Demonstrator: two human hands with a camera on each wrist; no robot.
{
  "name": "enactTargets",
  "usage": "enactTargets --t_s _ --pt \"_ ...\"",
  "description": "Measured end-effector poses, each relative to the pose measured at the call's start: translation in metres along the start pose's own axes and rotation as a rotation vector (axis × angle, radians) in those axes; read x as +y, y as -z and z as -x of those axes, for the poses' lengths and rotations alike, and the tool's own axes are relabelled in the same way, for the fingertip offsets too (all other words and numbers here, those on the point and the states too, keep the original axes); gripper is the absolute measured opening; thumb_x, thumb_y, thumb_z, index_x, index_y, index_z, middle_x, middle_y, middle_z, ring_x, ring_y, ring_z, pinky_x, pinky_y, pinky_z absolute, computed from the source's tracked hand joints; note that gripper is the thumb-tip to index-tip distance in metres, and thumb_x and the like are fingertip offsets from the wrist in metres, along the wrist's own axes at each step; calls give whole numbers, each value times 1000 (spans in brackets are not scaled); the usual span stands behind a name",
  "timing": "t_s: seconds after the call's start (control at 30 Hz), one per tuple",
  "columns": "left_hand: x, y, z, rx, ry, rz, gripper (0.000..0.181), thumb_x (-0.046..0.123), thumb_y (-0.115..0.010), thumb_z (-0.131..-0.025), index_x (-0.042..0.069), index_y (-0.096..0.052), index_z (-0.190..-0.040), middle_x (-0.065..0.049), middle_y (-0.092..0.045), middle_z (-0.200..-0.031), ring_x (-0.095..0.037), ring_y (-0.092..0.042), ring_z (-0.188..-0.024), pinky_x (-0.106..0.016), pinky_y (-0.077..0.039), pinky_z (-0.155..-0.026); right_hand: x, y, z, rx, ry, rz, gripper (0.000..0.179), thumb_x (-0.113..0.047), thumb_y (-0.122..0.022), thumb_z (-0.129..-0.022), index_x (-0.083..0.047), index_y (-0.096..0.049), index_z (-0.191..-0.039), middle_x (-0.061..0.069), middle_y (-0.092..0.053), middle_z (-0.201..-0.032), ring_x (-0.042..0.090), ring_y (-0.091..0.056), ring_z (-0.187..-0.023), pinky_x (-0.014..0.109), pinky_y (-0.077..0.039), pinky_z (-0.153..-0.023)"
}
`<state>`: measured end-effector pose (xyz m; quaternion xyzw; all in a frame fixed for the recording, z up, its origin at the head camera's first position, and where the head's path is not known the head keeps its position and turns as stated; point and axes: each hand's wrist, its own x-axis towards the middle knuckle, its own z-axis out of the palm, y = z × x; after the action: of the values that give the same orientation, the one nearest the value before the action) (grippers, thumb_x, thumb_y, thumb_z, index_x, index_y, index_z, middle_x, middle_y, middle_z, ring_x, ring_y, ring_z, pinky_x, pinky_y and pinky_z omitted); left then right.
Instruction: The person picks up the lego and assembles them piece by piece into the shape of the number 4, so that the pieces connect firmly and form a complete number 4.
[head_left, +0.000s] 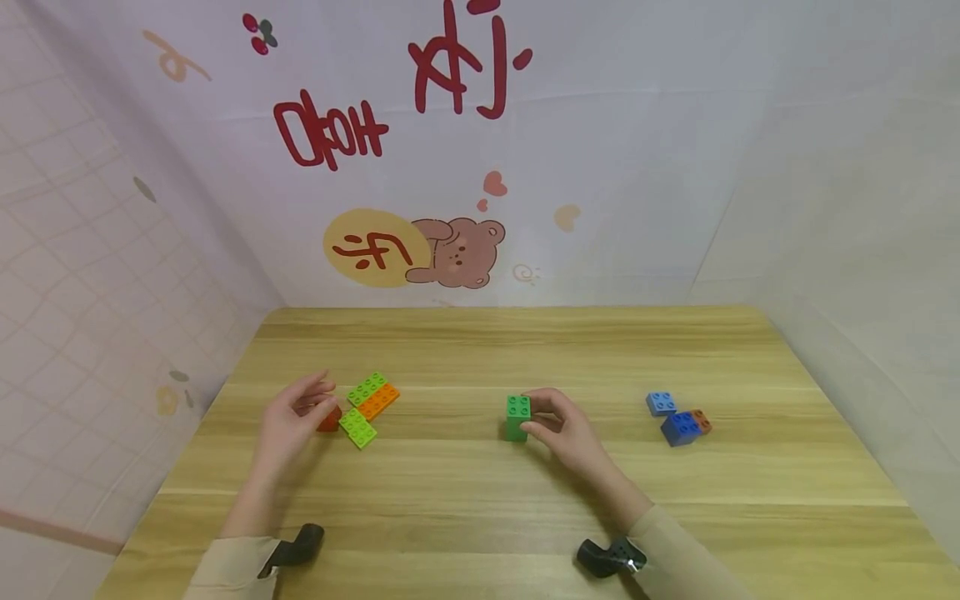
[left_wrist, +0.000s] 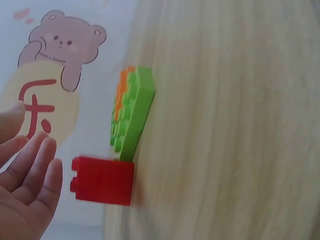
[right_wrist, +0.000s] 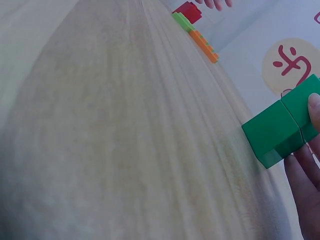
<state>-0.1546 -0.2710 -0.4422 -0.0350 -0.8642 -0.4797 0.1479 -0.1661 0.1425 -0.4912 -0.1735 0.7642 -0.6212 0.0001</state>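
Note:
Two green toy building bricks (head_left: 517, 418), stacked one on the other, stand upright near the table's middle. My right hand (head_left: 566, 429) pinches the stack from its right side; the seam between the bricks shows in the right wrist view, where the thumb lies on the upper brick. Over at the left, my left hand (head_left: 296, 417) hovers beside a red brick (left_wrist: 104, 181). In the left wrist view its fingers are loosely bent and apart from that brick. Against the red brick lie thin lime-green bricks (head_left: 358, 427) and an orange one (head_left: 379, 402).
On the right side of the wooden table (head_left: 450, 517) sit a light blue brick (head_left: 661, 403), a dark blue brick (head_left: 681, 429) and a brown-orange brick (head_left: 702, 421). A white printed cloth (head_left: 615, 150) hangs behind the table and along its sides.

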Motion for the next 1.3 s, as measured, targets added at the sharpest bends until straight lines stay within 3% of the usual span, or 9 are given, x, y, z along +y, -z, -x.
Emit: enactTargets --t_s 0.2,0.43,0.67,1.0,1.17,1.3 --pt "-4 7 0 22 3 0 45 -1 -72 -89 -5 -59 -132 -25 -68 -112 10 -57 -89 -6 -47 -78 2 0 -1 -2 14 -17 37 -4 -74 -87 -6 -61 -122 10 -64 -119 23 -62 -109 37 -53 -95" --pt "-8 10 1 32 20 14 47 0 -75 -87 -5 -60 -131 -26 -67 -114 -3 -63 -93 -7 -48 -78 2 -2 -2 8 10 -2 38 5 -71 -87 -1 -59 -123 14 -63 -120 30 -61 -111 43 -52 -95" --pt "-15 14 0 10 45 -33 51 1 -76 -86 -7 -57 -133 -25 -66 -117 -8 -62 -98 -6 -47 -80 -22 -3 1 1 3 2 36 8 -70 -87 4 -58 -121 19 -62 -118 38 -59 -110 52 -51 -96" --pt "-21 17 2 -66 80 -54 58 9 -77 -87 -6 -53 -138 -26 -62 -125 -38 -59 -112 -6 -45 -83 -29 -2 3 -12 18 -10 36 5 -70 -88 4 -58 -122 20 -61 -120 39 -59 -112 52 -50 -97" --pt "-19 13 3 -63 36 -76 55 9 -78 -86 -5 -56 -135 -23 -61 -129 -37 -57 -116 -6 -43 -89 -30 -2 3 -8 12 -8 35 5 -70 -88 4 -58 -121 20 -61 -120 39 -59 -112 51 -50 -97" --pt "-11 7 5 -27 -70 -118 53 2 -80 -82 -5 -60 -131 -20 -63 -127 -35 -58 -113 -3 -38 -91 -29 -2 3 -8 11 -3 36 6 -70 -88 4 -58 -121 20 -61 -120 40 -59 -112 50 -50 -97"
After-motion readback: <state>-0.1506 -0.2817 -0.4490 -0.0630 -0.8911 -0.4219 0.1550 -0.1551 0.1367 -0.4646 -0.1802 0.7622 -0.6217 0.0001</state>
